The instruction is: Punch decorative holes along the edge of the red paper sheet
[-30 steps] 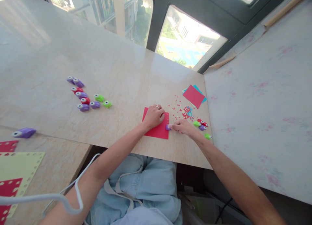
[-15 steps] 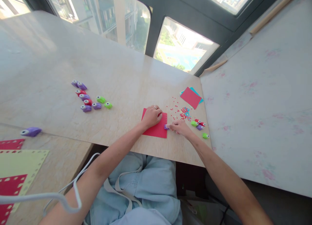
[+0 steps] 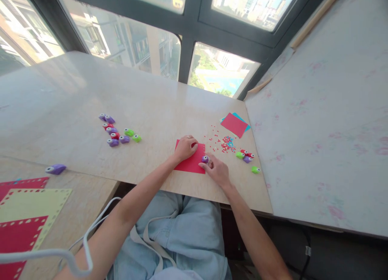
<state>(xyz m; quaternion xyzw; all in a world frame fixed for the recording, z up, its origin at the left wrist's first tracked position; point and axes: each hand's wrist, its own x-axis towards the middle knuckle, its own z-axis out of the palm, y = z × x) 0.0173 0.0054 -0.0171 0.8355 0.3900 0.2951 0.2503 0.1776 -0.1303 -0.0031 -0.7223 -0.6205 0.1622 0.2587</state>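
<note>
small purple punch [image 3: 205, 158] sitting at the right edge of the red paper sheet [image 3: 190, 162], near the front edge of the marble table [image 3: 151, 106]. right hand [image 3: 216, 170] closing around the punch, fingers curled over it, thumb side toward the sheet. left hand [image 3: 185, 147] lying flat and loosely spread on the sheet's far half, pinning it, gripping nothing.

risk, as judged: sheet creeping under the left palm while being pressed, throwing the hole off line with any earlier ones; paper sitting too shallow in the slot, giving a torn or partial cut; punch tipping sideways under uneven pressure.

further out: red and blue punched scraps [image 3: 226, 142] lying scattered just right of the sheet, likely sticking under a sliding sheet or wrist. spare punches [image 3: 246, 155] resting close to the right forearm, liable to being knocked off the near edge. stacked coloured sheets [image 3: 235, 124] lying beyond; another cluster of punches [image 3: 118, 132] well apart to the left.
</note>
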